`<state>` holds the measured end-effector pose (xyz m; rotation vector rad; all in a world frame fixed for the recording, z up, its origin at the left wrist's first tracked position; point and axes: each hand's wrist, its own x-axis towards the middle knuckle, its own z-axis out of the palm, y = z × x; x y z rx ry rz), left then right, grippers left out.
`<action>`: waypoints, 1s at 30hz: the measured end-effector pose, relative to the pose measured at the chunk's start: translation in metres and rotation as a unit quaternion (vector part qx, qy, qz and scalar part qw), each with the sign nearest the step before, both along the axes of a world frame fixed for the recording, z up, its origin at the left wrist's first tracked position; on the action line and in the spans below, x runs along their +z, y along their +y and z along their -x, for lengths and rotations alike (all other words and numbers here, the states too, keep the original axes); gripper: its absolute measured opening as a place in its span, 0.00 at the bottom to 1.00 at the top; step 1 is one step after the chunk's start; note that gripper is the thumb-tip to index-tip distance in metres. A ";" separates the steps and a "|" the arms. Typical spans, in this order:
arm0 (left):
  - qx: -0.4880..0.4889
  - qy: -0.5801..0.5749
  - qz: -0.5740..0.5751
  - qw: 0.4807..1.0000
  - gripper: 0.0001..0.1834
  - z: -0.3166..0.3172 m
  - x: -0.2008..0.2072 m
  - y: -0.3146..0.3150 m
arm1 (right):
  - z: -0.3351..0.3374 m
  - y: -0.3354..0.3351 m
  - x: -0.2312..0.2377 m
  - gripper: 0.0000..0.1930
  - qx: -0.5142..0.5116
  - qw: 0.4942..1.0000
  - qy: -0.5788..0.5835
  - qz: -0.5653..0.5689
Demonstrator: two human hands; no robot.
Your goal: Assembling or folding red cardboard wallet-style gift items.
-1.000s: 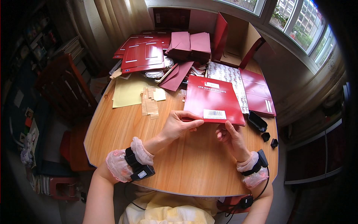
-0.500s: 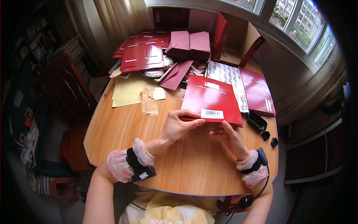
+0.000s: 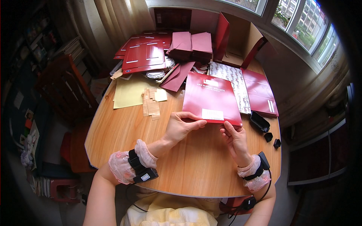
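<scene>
A flat, red, glossy cardboard packet (image 3: 211, 98) with a white label along its near edge is held up over the table. My left hand (image 3: 181, 128) pinches that near edge left of the label, thumb on top. At the right of the label, my right hand (image 3: 234, 138) grips the same edge between thumb and fingers. The fingers beneath the packet are partly hidden. Behind it lies a white patterned sheet (image 3: 226, 71), beside a folded red card (image 3: 260, 92).
Pink envelopes (image 3: 181, 40) are stacked at the back, near an upright open red box (image 3: 233, 62). Red printed cards (image 3: 144, 56) lie at the back left. Yellow paper (image 3: 126, 92) and tan tape strips (image 3: 151, 105) are on the left. A black case (image 3: 260, 121) sits at the right edge.
My right hand has moved up and slightly right and closed on the packet's near edge. The packet has tilted a little, its far edge rising, and glare now washes over its label.
</scene>
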<state>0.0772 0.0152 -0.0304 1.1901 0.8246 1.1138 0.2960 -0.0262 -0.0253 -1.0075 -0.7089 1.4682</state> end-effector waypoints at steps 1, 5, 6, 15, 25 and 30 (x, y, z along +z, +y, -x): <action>0.002 0.003 0.002 1.000 0.07 0.000 -0.001 0.000 | 0.000 0.000 -0.001 0.10 -0.010 1.000 -0.008 0.014; -0.003 -0.003 -0.001 1.000 0.07 0.000 -0.003 0.002 | -0.001 0.000 0.007 0.09 -0.033 0.997 -0.051 0.039; -0.004 -0.007 0.004 1.000 0.07 0.000 -0.004 0.002 | -0.007 0.001 0.004 0.12 -0.019 0.996 -0.079 0.036; -0.010 -0.016 0.026 0.999 0.08 0.005 -0.004 0.004 | -0.006 0.001 0.009 0.28 -0.032 0.989 -0.135 -0.052; -0.016 -0.004 0.049 0.999 0.08 0.008 -0.007 0.009 | -0.021 0.014 -0.005 0.15 0.031 0.970 -0.207 -0.124; -0.007 0.012 0.055 0.998 0.09 0.010 -0.004 0.012 | -0.015 0.013 -0.005 0.14 0.014 0.972 -0.204 -0.118</action>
